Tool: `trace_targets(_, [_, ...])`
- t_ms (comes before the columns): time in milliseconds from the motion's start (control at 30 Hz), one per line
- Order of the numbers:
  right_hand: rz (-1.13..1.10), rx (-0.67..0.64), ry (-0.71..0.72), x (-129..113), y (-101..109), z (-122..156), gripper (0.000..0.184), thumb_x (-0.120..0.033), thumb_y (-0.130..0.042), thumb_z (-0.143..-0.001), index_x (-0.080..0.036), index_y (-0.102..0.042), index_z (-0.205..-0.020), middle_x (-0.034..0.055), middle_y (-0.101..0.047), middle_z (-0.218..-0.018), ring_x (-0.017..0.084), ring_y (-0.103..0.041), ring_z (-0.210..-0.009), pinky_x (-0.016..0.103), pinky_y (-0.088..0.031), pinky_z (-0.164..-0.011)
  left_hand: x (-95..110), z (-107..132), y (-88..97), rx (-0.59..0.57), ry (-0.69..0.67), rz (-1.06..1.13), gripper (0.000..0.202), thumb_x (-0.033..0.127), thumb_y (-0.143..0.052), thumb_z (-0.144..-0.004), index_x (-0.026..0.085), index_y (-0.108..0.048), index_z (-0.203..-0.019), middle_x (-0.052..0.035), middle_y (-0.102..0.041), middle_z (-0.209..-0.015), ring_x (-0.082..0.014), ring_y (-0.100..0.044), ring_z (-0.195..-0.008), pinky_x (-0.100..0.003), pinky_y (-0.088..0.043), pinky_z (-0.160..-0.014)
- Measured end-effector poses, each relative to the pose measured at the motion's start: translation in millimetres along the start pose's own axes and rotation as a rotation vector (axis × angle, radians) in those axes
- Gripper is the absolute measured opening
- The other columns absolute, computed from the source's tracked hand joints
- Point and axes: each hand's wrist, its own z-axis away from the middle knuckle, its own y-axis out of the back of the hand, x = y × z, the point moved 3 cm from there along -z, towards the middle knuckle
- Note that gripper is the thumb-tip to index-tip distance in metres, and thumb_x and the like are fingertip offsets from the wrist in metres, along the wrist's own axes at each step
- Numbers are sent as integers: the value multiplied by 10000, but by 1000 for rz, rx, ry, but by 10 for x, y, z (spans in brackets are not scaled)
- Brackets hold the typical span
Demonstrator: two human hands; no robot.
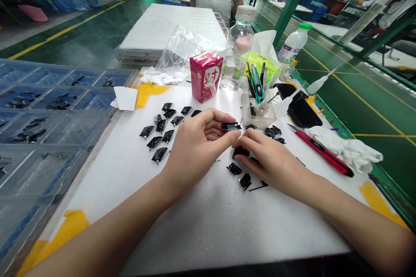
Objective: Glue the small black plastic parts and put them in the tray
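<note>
- Left hand [195, 149] pinches a small black plastic piece [231, 126] at the fingertips.
- Right hand [269, 160] curls over another piece [241, 152] (grip unclear).
- More black pieces [161, 126] lie on the white workbench [211, 233].

A: Light?
B: Bright and even, seems to come from above. White tabletop [208, 233] close to blown out.

A: Shadows?
B: Soft, faint ones under the left hand [195, 151] and right hand [273, 160]. Small darker ones beside the black plastic pieces [159, 155].

A: Glare?
B: Sheen on the green floor [383, 160], highlights on the water bottle [239, 47].

A: Focus?
B: Fairly sharp at the hands, softer far back. Strong wide-angle bend at the edges, clear plastic tray [42, 138] curves. Top-right corner darkens.
</note>
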Motion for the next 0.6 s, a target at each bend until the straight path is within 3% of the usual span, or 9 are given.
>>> trace_targets(167, [-67, 44, -1, -14, 57, 19, 68, -150, -520, -904, -217, -504, -899, 21, -563, -897, 143, -559, -736, 257, -430, -619, 12, -2, -3, 1, -4, 8, 192, 249, -758, -777, 152, -680, -923, -12, -715, -781, -150, -691, -748, -219, -545, -673])
trace_targets(300, [-31, 11, 78, -44, 13, 17, 25, -219, -496, -943, -215, -519, -953, 46, -613, -951, 168, -583, -798, 279, -448, -661, 34, -9, -3, 1, 3, 15, 172, 237, -750, -783, 157, -678, -917, -3, -712, -778, -144, -690, -741, -215, -547, -671])
trace_targets(400, [-42, -44, 50, -20, 22, 34, 85, -293, -518, -951, -219, -509, -993, 22, -644, -881, 156, -606, -738, 262, -440, -615, 31, -12, 8, 7, 9, 10, 170, 231, -751, -780, 158, -680, -916, 1, -704, -772, -145, -689, -747, -218, -548, -677])
trace_targets(600, [64, -46, 49, 84, 117, 99, 122, -250, -529, -930, -219, -506, -1045, 47, -645, -1010, 161, -614, -765, 271, -457, -627, 5, -26, 23, -5, 21, 18, 190, 238, -757, -778, 149, -680, -927, -13, -714, -789, -144, -681, -742, -221, -534, -656])
